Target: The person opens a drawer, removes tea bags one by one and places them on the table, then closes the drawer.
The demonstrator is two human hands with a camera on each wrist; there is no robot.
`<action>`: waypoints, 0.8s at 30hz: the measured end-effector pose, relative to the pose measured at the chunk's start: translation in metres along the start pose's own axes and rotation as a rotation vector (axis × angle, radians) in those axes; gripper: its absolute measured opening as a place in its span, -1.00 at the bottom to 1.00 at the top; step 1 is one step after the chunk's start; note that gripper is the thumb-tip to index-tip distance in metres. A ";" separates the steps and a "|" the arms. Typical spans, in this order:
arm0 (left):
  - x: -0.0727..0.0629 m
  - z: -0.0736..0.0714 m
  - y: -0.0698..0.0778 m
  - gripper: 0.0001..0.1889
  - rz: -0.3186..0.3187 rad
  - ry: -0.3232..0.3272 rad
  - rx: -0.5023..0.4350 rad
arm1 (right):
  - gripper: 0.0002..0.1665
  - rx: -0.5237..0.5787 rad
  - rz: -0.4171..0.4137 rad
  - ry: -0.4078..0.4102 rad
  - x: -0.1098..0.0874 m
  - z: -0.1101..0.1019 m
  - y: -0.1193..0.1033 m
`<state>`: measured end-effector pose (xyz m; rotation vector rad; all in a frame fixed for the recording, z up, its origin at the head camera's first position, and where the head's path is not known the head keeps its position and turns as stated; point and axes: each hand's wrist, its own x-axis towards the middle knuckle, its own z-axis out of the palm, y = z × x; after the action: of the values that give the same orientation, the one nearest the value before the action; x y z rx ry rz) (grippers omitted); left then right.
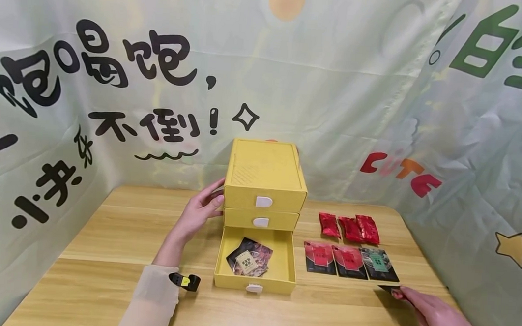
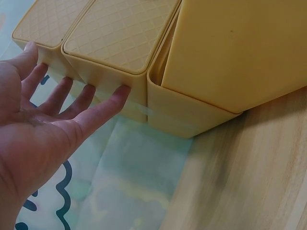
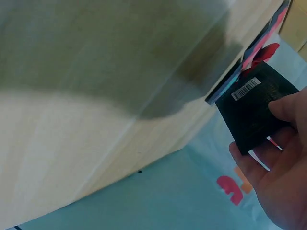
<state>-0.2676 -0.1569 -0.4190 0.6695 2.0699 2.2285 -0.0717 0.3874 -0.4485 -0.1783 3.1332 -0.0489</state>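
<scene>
A yellow chest of drawers [image 1: 267,166] stands on the table, its bottom drawer [image 1: 232,282] pulled out and the upper two closed. One or more dark printed flat sachets [image 1: 249,262] lie in that drawer. My left hand [image 1: 196,213] rests against the chest's left side; in the left wrist view its spread fingers [image 2: 103,108] touch the yellow wall. At the front right, my right hand [image 1: 443,315] pinches a dark flat sachet [image 3: 254,108] between thumb and fingers, its black back with a barcode showing in the right wrist view.
Right of the drawer, two red-labelled sachets [image 1: 349,262] and a green-labelled sachet [image 1: 379,265] form a row. Behind them lie several shiny red packets [image 1: 329,225]. A printed cloth [image 1: 334,112] rises behind the wooden table [image 1: 105,268] and along both sides.
</scene>
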 end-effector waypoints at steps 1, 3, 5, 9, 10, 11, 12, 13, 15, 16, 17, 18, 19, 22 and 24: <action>0.000 0.000 0.000 -0.40 0.001 -0.001 0.000 | -0.37 -0.008 -0.001 -0.017 -0.001 0.001 0.000; 0.000 0.000 0.000 -0.40 0.001 0.001 0.000 | -0.39 -0.026 -0.020 -0.025 -0.001 0.004 0.000; 0.000 0.000 0.000 -0.40 0.000 0.002 0.000 | -0.41 -0.034 -0.032 -0.033 -0.002 0.007 -0.002; 0.000 0.000 0.000 -0.40 0.002 -0.001 0.004 | -0.43 0.013 -0.014 -0.107 0.000 0.015 -0.004; 0.000 0.000 0.000 -0.40 0.003 -0.003 0.003 | -0.41 0.025 -0.002 -0.135 0.001 0.017 -0.005; 0.000 -0.001 0.000 -0.40 0.005 -0.005 0.004 | -0.38 0.037 0.003 -0.162 0.002 0.019 -0.005; 0.000 -0.001 0.000 -0.39 0.007 -0.007 0.002 | -0.36 0.049 0.008 -0.181 0.003 0.020 -0.004; 0.000 -0.001 0.000 -0.39 0.008 -0.008 0.001 | -0.34 0.060 0.006 -0.191 0.004 0.022 -0.004; 0.000 -0.001 0.000 -0.39 0.006 -0.010 -0.001 | -0.33 0.069 -0.027 -0.180 0.004 0.025 -0.002; 0.000 -0.001 0.000 -0.39 0.005 -0.010 -0.001 | -0.34 0.073 -0.049 -0.166 0.005 0.026 -0.001; 0.000 0.000 0.001 -0.39 0.003 -0.010 0.001 | -0.34 0.075 -0.070 -0.153 0.004 0.028 0.001; 0.000 0.000 0.001 -0.39 0.002 -0.011 0.002 | -0.35 0.072 -0.086 -0.138 0.004 0.029 0.002; 0.000 0.000 0.002 -0.39 0.002 -0.012 0.004 | -0.35 0.069 -0.106 -0.124 0.004 0.031 0.003; 0.000 0.000 0.001 -0.40 0.003 -0.013 0.004 | -0.34 0.070 -0.118 -0.112 0.005 0.033 0.003; 0.000 -0.001 0.001 -0.40 0.008 -0.013 0.004 | -0.34 0.083 -0.097 -0.128 0.006 0.033 0.002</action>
<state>-0.2678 -0.1577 -0.4182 0.6922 2.0698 2.2184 -0.0782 0.3879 -0.4815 -0.3190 2.9865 -0.1601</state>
